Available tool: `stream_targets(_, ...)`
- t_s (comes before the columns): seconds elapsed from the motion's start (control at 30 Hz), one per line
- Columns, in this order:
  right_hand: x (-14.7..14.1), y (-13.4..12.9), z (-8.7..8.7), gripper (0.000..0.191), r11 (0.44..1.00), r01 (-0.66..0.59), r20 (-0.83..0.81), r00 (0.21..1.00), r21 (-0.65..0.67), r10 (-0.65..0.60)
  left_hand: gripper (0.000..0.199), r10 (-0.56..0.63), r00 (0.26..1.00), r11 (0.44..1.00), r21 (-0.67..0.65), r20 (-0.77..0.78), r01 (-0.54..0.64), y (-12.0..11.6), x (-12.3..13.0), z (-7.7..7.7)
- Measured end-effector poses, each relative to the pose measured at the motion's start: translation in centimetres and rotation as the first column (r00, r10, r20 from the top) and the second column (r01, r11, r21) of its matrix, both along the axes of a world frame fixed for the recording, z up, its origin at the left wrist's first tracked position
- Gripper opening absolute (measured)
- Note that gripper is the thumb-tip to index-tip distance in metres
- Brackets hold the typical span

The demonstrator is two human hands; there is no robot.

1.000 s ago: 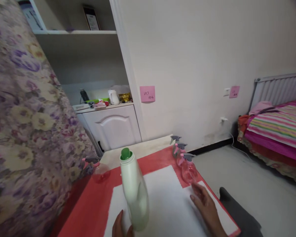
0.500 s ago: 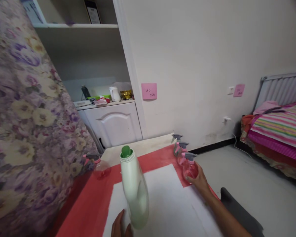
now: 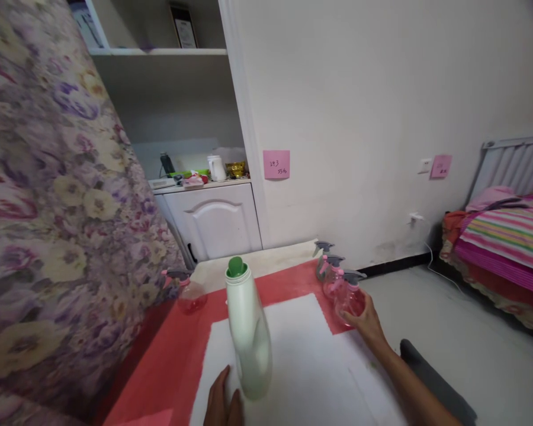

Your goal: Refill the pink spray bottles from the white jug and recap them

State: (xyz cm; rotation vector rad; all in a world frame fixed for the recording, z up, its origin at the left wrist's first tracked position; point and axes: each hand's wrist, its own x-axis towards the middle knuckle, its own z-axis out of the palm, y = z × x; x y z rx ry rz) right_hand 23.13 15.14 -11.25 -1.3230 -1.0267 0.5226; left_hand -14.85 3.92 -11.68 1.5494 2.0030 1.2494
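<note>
A pale green plastic bottle (image 3: 250, 331) stands uncapped in front of me, with a green piece in its mouth. Beside its base on the left is my left hand (image 3: 224, 399), fingers apart and resting on the white sheet (image 3: 299, 343); it holds nothing I can see. On the right, my right hand (image 3: 368, 322) is wrapped round a clear pink spray bottle (image 3: 352, 302) with a grey top. Several similar spray bottles (image 3: 331, 281) stand in a row just behind it, partly hidden by one another. Another spray bottle (image 3: 192, 297) sits at the table's left side.
The red-covered table (image 3: 171, 349) reaches back to a white cabinet (image 3: 217, 219). A floral curtain (image 3: 84, 248) hangs close along the left. Past the table's right edge are grey floor (image 3: 400, 290), a dark grey object (image 3: 435, 381) and a bed (image 3: 506, 231).
My view has swung slightly left, so the scene sits farther right. The spray bottle in my right hand has shifted a little rightward, away from the one behind. My left hand stays beside the green bottle.
</note>
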Motion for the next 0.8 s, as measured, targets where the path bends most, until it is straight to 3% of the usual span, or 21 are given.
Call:
stream_targets(0.13,0.0,-2.3,1.6,0.082,0.998,-0.049,-0.004,0.999,-0.037,0.049,0.052,0.005,0.999,1.000,-0.002,0.035,-0.005,-0.3,0.2,0.6)
stream_targets(0.23,-1.7,-5.2,2.0,0.078,0.996,-0.080,0.004,0.997,-0.050,0.080,0.052,0.016,0.994,1.000,0.007,0.107,-0.016,-0.5,0.3,0.5)
stream_targets(0.33,-4.9,-8.7,1.6,0.071,0.977,-0.182,0.026,0.982,-0.110,0.186,0.052,0.043,0.977,0.998,0.030,0.208,-0.051,-0.7,0.4,0.5)
stream_targets(0.47,-9.9,-12.5,0.5,0.072,0.940,-0.337,-0.009,0.941,-0.056,0.337,0.047,0.098,0.960,0.989,0.082,0.262,-0.124,-0.8,0.2,0.9)
stream_targets(0.57,-12.5,-14.0,0.2,0.079,0.908,-0.417,-0.031,0.909,-0.036,0.416,0.044,0.126,0.956,0.983,0.100,0.266,-0.157,-1.1,-0.1,1.1)
stream_targets(0.67,-13.3,-14.6,0.0,0.077,0.901,-0.433,-0.029,0.901,-0.032,0.433,0.045,0.137,0.947,0.978,0.115,0.291,-0.177,-2.3,0.1,1.3)
stream_targets(0.73,-13.2,-14.6,-0.2,0.080,0.884,-0.467,-0.033,0.884,-0.029,0.466,0.044,0.089,0.951,0.985,0.117,0.297,-0.128,-3.6,1.0,1.6)
stream_targets(0.8,-12.9,-14.6,-0.4,0.084,0.869,-0.494,-0.046,0.869,-0.018,0.493,0.039,-0.035,0.961,0.994,0.105,0.276,0.006,-4.9,2.7,2.3)
